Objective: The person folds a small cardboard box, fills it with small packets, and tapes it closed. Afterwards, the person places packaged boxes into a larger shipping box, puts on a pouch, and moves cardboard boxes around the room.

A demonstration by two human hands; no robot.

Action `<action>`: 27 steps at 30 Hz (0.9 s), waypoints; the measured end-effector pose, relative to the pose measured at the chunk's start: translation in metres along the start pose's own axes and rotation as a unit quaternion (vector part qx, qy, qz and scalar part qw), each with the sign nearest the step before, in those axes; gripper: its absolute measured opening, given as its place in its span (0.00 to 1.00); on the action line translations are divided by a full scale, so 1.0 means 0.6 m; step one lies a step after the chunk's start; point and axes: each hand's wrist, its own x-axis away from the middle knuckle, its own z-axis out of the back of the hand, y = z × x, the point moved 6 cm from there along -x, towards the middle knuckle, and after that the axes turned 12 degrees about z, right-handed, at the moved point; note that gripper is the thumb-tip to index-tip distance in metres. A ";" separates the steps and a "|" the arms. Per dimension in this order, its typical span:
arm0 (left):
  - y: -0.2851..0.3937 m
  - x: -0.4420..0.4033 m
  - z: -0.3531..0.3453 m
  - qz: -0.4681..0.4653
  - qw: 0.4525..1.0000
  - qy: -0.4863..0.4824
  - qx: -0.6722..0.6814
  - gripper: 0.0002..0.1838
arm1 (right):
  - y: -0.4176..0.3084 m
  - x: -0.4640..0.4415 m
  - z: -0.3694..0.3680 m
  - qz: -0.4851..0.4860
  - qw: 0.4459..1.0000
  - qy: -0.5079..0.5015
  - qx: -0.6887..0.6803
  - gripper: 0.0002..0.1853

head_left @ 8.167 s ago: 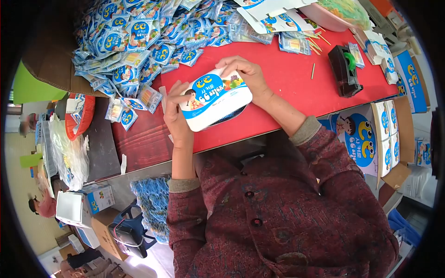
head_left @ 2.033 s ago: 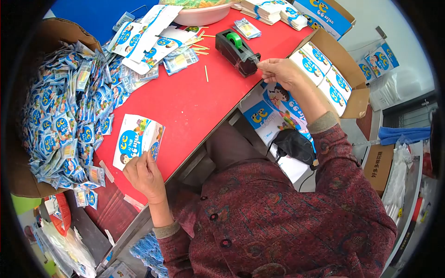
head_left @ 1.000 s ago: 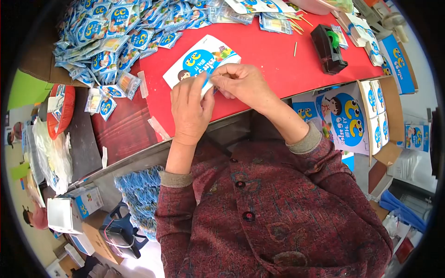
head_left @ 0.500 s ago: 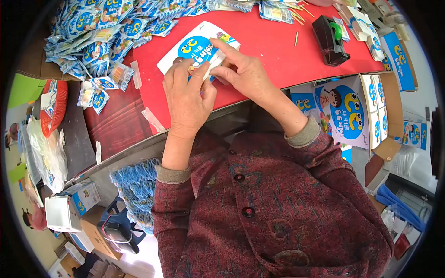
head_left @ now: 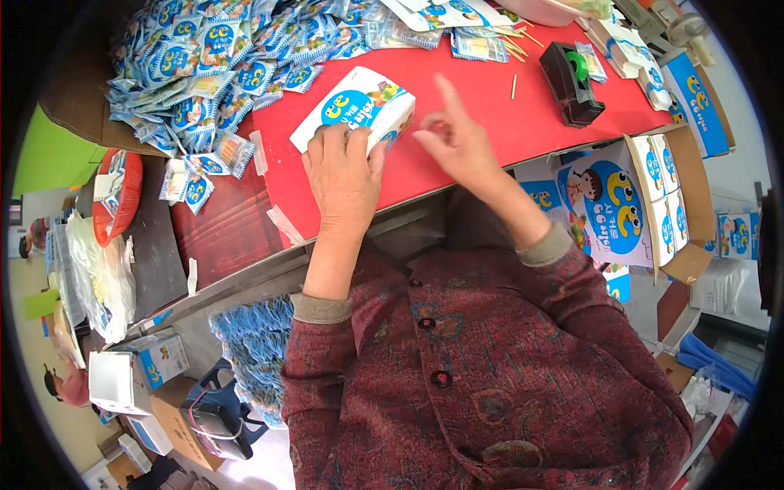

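A white and blue printed box lies on the red table top. My left hand rests on its near side, fingers bent over the top edge. To the right of the box, my right hand is off it, forefinger stretched out and thumb apart, holding nothing. A black tape dispenser with a green roll stands farther right. Behind and left of the box lies a heap of small printed packets.
Thin sticks lie near the dispenser. An open carton of white boxes is below the table at the right. A red basket and plastic bags are at the left. A person in pink is far left.
My right hand has come away from the box and spread its fingers. My left hand stays at the box. Earlier, my right hand was at the tape dispenser.
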 end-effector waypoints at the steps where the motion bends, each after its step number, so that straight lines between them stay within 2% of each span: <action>1: 0.002 -0.004 0.008 -0.004 1.000 0.003 -0.002 0.19 | 0.007 0.008 0.028 -0.023 0.999 0.034 -0.010 0.41; 3: -0.006 -0.016 0.020 0.036 0.997 -0.034 0.050 0.21 | 0.042 0.027 0.071 -0.013 0.996 0.070 -0.045 0.37; 4: -0.007 -0.022 0.028 0.033 0.998 -0.031 0.050 0.21 | 0.054 0.038 0.096 -0.037 0.997 0.071 -0.005 0.34; 6: -0.006 -0.034 0.056 0.020 0.987 0.003 0.159 0.23 | 0.072 0.062 0.134 -0.026 0.995 0.090 0.037 0.32; 8: 0.033 -0.049 0.136 0.074 0.903 -0.093 0.413 0.20 | 0.094 0.081 0.150 -0.018 0.989 0.115 0.086 0.29; 10: 0.084 -0.050 0.227 0.052 0.770 -0.146 0.620 0.13 | 0.097 0.095 0.147 0.079 0.969 0.144 0.183 0.22; 12: 0.131 -0.042 0.306 0.014 0.625 -0.175 0.761 0.08 | 0.072 0.090 0.128 0.160 0.925 0.078 0.335 0.18; 14: 0.159 -0.036 0.347 0.008 0.536 -0.184 0.824 0.08 | 0.054 0.081 0.126 0.154 0.924 0.099 0.336 0.17; 18: 0.184 -0.054 0.361 0.073 0.505 -0.252 0.822 0.14 | 0.050 0.076 0.126 0.152 0.923 0.093 0.342 0.16; 19: 0.181 -0.050 0.361 0.130 0.503 -0.209 0.828 0.13 | 0.051 0.076 0.125 0.146 0.926 0.083 0.337 0.16; 21: 0.179 -0.054 0.361 0.180 0.494 -0.169 0.834 0.13 | 0.051 0.076 0.125 0.144 0.924 0.084 0.345 0.16; 27: 0.177 -0.078 0.356 0.266 0.531 -0.148 0.791 0.12 | 0.045 0.068 0.125 0.122 0.926 0.079 0.348 0.13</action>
